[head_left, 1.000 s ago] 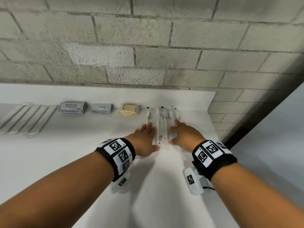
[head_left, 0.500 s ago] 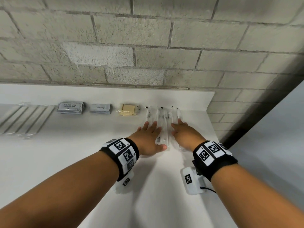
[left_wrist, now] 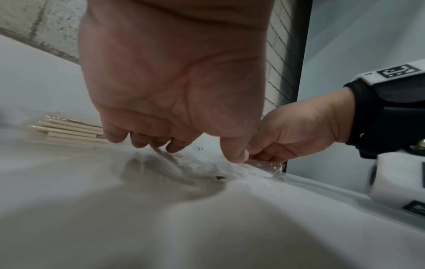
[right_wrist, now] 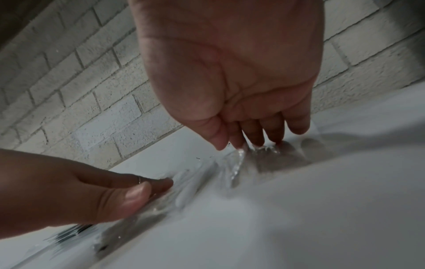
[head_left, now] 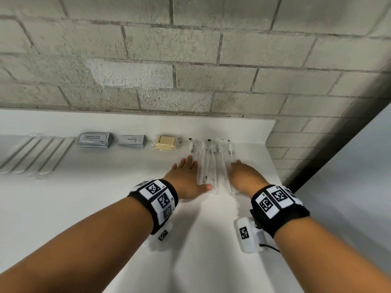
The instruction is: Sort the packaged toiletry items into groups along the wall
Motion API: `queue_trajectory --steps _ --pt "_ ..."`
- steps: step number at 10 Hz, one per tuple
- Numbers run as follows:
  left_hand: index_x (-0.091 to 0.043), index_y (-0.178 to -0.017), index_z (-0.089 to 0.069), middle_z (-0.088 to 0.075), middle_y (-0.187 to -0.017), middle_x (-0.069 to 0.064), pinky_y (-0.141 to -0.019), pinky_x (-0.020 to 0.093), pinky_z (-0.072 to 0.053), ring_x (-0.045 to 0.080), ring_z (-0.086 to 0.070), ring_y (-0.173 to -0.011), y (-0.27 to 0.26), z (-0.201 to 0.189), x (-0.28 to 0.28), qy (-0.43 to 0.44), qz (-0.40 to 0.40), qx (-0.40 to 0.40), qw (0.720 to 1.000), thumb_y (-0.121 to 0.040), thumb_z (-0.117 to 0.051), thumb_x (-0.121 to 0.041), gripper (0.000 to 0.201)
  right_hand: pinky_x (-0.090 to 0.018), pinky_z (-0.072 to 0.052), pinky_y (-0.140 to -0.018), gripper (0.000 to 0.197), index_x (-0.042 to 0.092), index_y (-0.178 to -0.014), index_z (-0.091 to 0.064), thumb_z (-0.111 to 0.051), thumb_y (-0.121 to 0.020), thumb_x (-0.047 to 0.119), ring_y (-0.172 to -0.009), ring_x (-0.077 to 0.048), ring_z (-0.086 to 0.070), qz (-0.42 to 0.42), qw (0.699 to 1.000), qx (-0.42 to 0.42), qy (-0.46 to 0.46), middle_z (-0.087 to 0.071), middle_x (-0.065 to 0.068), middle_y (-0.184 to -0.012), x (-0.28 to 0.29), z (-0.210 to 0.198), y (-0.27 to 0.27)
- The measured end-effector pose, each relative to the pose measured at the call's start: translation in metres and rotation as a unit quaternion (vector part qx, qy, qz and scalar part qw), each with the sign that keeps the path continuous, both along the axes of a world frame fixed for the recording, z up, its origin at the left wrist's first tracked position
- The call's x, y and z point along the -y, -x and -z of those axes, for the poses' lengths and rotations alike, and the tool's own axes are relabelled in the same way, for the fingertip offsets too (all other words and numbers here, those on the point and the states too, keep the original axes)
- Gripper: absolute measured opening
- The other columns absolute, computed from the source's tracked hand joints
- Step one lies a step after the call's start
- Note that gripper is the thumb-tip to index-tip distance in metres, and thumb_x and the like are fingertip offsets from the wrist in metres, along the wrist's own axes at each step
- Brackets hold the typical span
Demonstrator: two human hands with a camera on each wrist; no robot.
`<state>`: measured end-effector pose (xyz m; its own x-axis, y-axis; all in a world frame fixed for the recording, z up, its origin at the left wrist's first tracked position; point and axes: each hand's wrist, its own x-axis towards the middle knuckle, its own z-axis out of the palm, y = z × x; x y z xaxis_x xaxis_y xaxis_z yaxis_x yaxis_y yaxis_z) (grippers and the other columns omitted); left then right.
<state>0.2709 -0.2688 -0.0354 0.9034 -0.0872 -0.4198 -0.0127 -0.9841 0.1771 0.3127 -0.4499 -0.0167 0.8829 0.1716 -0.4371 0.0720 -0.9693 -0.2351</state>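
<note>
So the clear-wrapped toothbrushes (head_left: 208, 163) are lying side by side on the white table (head_left: 84, 208), heads toward the brick wall (head_left: 190, 81), last group on the right end of the row. My left hand (head_left: 187, 179) is flat on the left side of the bunch, fingers pretty much straight, thumb tip pressing the near end of one wrapper. My right hand (head_left: 243, 176) is on the right side, fingers stretched down onto the crinkly plastic, not really gripping anything as far as I can see. From the right wrist view it's just fingertips (right_wrist: 257, 140) touching the wrap.

Each brush sits in its own see-through sleeve; can't tell the exact count, they overlap.

Going left along the wall: a stack of tan soap packets (head_left: 166, 142), a small grey sachet pile (head_left: 131, 141), the shampoo-with-conditioner sachets (head_left: 94, 140), then long wrapped pieces (head_left: 33, 154) at the far left.

The table's right edge (head_left: 273, 157) is just beside my right hand. Bare tabletop runs toward me.
</note>
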Motion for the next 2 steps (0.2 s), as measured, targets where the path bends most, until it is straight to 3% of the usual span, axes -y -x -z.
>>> queue_trajectory --steps 2 --pt "-0.016 -0.152 0.006 0.018 -0.16 0.006 -0.119 0.043 0.001 0.026 0.013 -0.147 0.0034 -0.0031 -0.003 0.018 -0.007 0.011 1.0 -0.087 -0.034 -0.069 0.093 -0.04 -0.027 -0.116 0.055 0.014 -0.151 -0.023 -0.035 -0.097 0.018 -0.145 -0.027 -0.022 0.042 0.995 0.03 -0.085 -0.019 -0.007 -0.16 0.0059 0.0052 0.0002"
